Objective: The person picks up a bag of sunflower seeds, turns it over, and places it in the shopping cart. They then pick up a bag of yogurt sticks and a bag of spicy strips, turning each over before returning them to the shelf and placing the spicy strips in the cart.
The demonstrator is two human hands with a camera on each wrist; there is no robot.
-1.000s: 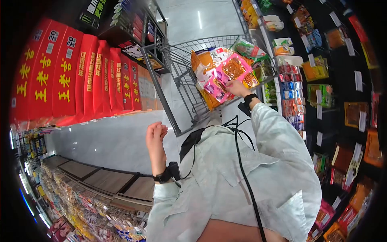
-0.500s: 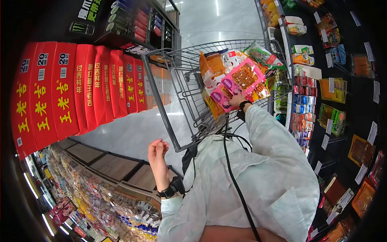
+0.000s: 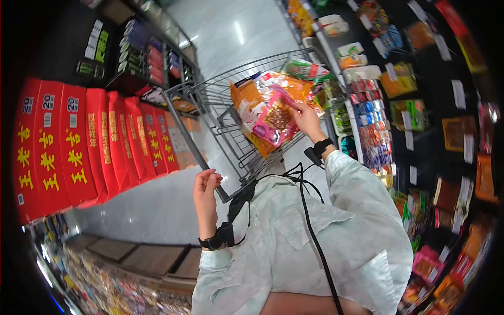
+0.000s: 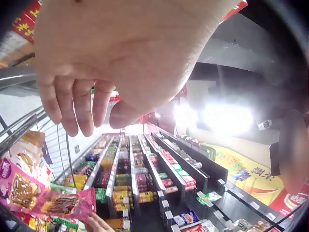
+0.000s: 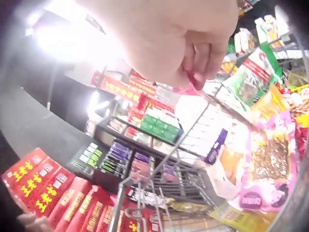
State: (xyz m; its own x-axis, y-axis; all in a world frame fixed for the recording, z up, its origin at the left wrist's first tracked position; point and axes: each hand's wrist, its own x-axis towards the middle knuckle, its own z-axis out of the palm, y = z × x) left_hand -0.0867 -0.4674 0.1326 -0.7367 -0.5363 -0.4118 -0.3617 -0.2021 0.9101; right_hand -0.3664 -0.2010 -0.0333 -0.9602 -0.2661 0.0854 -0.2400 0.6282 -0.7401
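Observation:
My right hand [image 3: 308,122] pinches the edge of a pink snack packet [image 3: 282,97] above the cart; the right wrist view shows the packet nearly edge-on below the fingers. Another pink packet [image 5: 270,159] with brown contents lies beneath it on the pile. In the left wrist view, the pinched packet [image 4: 63,204] partly overlaps the other one. My left hand [image 3: 205,197] hangs beside the cart's handle end, fingers loosely bent, holding nothing. Its palm [image 4: 130,53] fills the top of the left wrist view.
The wire cart [image 3: 195,137] holds orange, white and green packets. Red drink cartons [image 3: 73,152] stand at left, beside a drinks shelf [image 3: 142,58]. Hanging packets [image 3: 409,115] line the right wall. Low bins run along the lower left.
My right hand has risen and shifted from the lower pink packet to the upper right, lifting one pink packet's edge. The left hand remains loosely bent near the handle. The head view has turned.

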